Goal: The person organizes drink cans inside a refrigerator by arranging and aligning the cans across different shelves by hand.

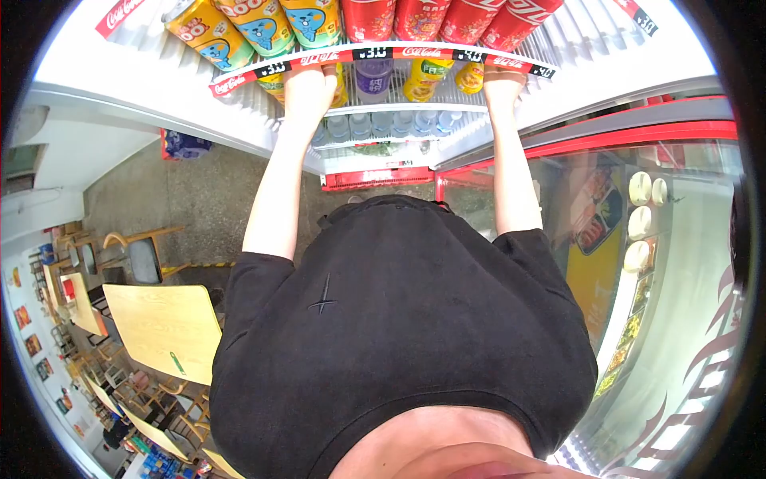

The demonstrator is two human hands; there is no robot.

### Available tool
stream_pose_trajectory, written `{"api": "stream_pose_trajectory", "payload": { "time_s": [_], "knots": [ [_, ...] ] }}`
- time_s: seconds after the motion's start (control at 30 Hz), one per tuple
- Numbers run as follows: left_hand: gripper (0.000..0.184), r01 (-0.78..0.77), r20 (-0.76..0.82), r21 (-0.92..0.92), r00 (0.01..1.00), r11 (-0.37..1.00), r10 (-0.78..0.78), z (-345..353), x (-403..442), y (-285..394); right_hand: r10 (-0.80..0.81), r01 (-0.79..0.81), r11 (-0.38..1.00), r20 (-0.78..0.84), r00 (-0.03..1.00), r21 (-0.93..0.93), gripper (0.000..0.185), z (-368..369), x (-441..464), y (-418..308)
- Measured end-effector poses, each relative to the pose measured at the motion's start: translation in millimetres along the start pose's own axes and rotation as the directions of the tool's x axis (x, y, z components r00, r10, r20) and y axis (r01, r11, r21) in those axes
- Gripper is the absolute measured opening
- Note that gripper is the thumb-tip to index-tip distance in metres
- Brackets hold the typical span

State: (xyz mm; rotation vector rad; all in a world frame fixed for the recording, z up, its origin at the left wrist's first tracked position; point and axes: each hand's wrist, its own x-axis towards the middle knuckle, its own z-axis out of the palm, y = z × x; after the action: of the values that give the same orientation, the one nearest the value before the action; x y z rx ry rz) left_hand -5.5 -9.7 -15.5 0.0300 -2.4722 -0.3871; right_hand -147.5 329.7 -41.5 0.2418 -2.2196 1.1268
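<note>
Both my arms reach into an open drinks fridge. My left hand (311, 86) is just below the price strip (419, 53) on the upper shelf, near yellow-capped or yellow-labelled bottles on the shelf beneath. My right hand (504, 86) is under the right end of the same strip, beside a yellow bottle (471, 78). The shelf front hides the fingers of both hands, so what they hold, if anything, is out of sight. Between them stand a purple-labelled bottle (373, 80) and another yellow bottle (428, 80). Above the strip are orange Qoo cans (209, 33) and red Coca-Cola cans (423, 19).
Lower down is a row of clear bottles (381, 124). The fridge's red-edged glass door (606, 144) swings open at right. Wooden tables (159, 323) and chairs (144, 257) stand at left. A blue-and-red package (187, 144) lies on the floor.
</note>
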Motion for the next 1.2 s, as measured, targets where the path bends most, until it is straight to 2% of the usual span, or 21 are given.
{"api": "stream_pose_trajectory", "payload": {
  "time_s": [0.07, 0.17, 0.27, 0.37, 0.47, 0.57, 0.63, 0.73, 0.77, 0.83, 0.87, 1.03, 1.17, 1.2],
  "knots": [
    [0.026, 0.005, 0.011, 0.008, 1.000, 1.000, -0.005, 1, 0, -2, -0.031, 0.031, 1.000, -0.001, 1.000, -0.004, 0.016, -1, 0, -2],
    [0.026, 0.025, 0.034, 0.029, 0.999, 0.999, -0.026, 4, -2, -3, 0.055, -0.050, 0.997, 0.090, 0.994, -0.057, 0.016, -5, -2, 4],
    [0.025, 0.048, 0.026, 0.002, 0.999, 0.999, -0.048, 3, -1, -2, 0.028, -0.028, 1.000, 0.112, 0.993, 0.000, 0.016, -9, -1, 3],
    [0.025, 0.073, 0.034, -0.019, 0.997, 0.997, -0.072, 2, 1, 0, -0.065, 0.062, 0.988, 0.011, 0.998, 0.144, 0.014, -5, -1, 5],
    [0.025, 0.051, -0.001, -0.032, 0.999, 0.998, -0.051, 3, 0, -1, -0.002, 0.003, 1.000, 0.062, 0.998, -0.015, 0.019, -10, -4, 7],
    [0.025, 0.006, -0.035, -0.041, 0.999, 0.999, -0.007, 2, 2, -1, -0.106, 0.109, 0.993, 0.050, 0.993, -0.050, 0.024, -11, -5, 4],
    [0.026, 0.000, -0.012, -0.046, 1.000, 0.999, -0.001, -1, 2, 0, -0.041, 0.044, 0.997, 0.035, 0.999, -0.068, 0.026, -13, -10, -15],
    [0.016, -0.163, -0.213, 0.022, 0.963, 0.986, 0.163, 1, 6, 0, 0.085, -0.084, 0.995, 0.021, 0.996, -0.050, 0.029, -10, -16, -8],
    [0.015, -0.137, -0.195, 0.003, 0.971, 0.991, 0.134, 0, 6, 0, 0.130, -0.130, 0.991, 0.018, 0.991, -0.037, 0.030, -7, -16, -2],
    [0.015, -0.082, -0.158, -0.035, 0.984, 0.996, 0.076, 1, 4, 1, 0.140, -0.142, 0.989, 0.030, 0.990, 0.034, 0.032, -14, -16, -21],
    [0.015, -0.099, -0.169, -0.020, 0.981, 0.995, 0.094, 1, 4, 0, 0.147, -0.149, 0.986, 0.036, 0.989, 0.069, 0.033, -17, -16, -27],
    [0.015, -0.120, -0.199, 0.041, 0.972, 0.992, 0.126, 3, 5, 0, 0.089, -0.091, 0.995, 0.044, 0.995, 0.043, 0.034, -3, -18, -7],
    [0.017, -0.084, -0.147, -0.016, 0.986, 0.996, 0.080, 6, 3, -5, 0.135, -0.143, 0.984, 0.086, 0.987, 0.104, 0.033, -6, -22, -32],
    [0.017, -0.059, -0.121, -0.030, 0.991, 0.998, 0.055, 4, 2, -3, 0.098, -0.111, 0.988, 0.116, 0.988, 0.105, 0.033, -6, -21, -32]
  ]
}}
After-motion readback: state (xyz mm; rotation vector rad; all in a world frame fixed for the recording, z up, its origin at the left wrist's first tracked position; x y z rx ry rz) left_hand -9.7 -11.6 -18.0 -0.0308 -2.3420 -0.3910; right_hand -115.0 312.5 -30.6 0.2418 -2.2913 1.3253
